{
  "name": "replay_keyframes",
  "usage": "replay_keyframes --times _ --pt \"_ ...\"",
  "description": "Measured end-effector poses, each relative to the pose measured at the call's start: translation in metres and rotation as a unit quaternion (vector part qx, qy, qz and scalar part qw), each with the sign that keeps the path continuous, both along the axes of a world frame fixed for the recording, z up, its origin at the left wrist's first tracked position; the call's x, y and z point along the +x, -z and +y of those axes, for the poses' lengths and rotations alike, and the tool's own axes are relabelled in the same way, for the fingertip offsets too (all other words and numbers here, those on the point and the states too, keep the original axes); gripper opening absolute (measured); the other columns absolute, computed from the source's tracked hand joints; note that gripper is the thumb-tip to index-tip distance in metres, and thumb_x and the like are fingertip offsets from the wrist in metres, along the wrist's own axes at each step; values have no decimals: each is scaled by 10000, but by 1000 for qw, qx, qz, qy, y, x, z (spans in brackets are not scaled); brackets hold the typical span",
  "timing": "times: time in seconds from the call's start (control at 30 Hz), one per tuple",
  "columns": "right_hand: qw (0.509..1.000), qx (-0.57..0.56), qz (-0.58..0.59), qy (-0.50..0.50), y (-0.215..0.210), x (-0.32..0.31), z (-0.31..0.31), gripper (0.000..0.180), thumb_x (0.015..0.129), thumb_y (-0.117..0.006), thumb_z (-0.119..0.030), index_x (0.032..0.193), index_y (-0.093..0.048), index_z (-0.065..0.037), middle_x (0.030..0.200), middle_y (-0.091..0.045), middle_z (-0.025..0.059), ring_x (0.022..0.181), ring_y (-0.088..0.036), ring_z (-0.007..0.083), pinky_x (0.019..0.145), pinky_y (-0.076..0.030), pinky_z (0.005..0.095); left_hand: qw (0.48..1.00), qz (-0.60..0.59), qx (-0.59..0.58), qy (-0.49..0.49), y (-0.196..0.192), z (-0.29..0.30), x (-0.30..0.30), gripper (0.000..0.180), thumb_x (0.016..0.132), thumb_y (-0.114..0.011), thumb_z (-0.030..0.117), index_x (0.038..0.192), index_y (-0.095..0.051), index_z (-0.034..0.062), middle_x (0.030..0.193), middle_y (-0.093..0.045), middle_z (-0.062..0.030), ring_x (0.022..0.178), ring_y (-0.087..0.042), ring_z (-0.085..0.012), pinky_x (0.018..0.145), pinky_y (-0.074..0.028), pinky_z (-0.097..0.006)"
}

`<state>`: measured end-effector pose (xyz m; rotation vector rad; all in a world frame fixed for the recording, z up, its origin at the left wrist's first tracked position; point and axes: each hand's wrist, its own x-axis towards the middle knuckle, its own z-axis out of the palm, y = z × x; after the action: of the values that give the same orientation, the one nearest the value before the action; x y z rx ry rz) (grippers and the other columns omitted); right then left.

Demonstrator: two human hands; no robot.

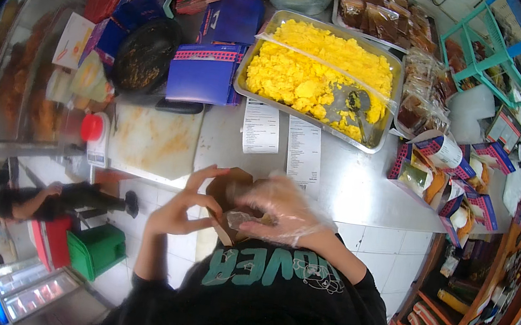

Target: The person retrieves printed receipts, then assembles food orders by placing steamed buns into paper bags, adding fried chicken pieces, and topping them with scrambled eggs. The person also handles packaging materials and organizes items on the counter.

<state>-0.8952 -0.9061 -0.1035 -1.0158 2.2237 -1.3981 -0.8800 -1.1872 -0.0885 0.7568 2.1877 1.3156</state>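
Observation:
Close to my chest, my left hand (187,209) grips a small brown cardboard box (222,188) by its side, thumb and fingers pinching the edge. My right hand (286,215), in a clear plastic glove, reaches over the box's opening with fingers curled. What sits under those fingers is blurred and partly hidden by the glove. Beyond the hands, two printed paper slips (261,128) lie on the steel counter (363,182). A metal tray (378,145) of yellow scrambled egg stands behind them, with a dark utensil (358,103) in the egg.
Blue folded cartons (201,81) are stacked left of the tray, near a black pan (146,55) and a stained cutting board (154,142). Filled blue boxes (430,172) stand at the right. Bags of brown sauce (381,22) lie behind. Another person (38,199) stands at the far left.

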Motion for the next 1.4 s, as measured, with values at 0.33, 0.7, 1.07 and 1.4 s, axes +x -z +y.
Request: replay_keyframes --times 0.33,0.7,1.07,1.4 --pt "926 62 -372 -10 48 37 -31 342 915 -672 -387 979 -711 -53 844 -682 63 738 -613 148 704 -501 300 854 -106 227 -457 103 59 150 1201 637 -876 465 1501 -130 91 1530 -205 -180 1411 -284 -318 1102 -347 -453" --pt "904 -151 -114 383 92 -31 0 272 857 -728 -82 1108 -622 -84 1042 -661 36 904 -623 128 762 -524 273 801 177 72 -568 115 24 112 1294 588 -923 311 1512 -59 34 1470 -253 -199 1386 -300 -340 1121 -308 -468" --pt "854 -180 -280 400 129 -10 52 295 893 -603 38 1179 -575 -28 1066 -656 80 904 -618 157 737 -527 275 788 208 -43 -578 159 19 64 1177 721 -854 218 1515 -17 -14 1551 -146 -246 1433 -217 -368 1167 -206 -469" --pt "788 -200 -223 538 90 -19 82 384 955 -636 -348 1126 -635 -4 1057 -691 105 908 -670 174 830 -494 275 668 278 50 -689 138 -35 72 620 959 -543 137 1477 -230 2 1403 -433 -238 1283 -447 -331 1060 -342 -439"
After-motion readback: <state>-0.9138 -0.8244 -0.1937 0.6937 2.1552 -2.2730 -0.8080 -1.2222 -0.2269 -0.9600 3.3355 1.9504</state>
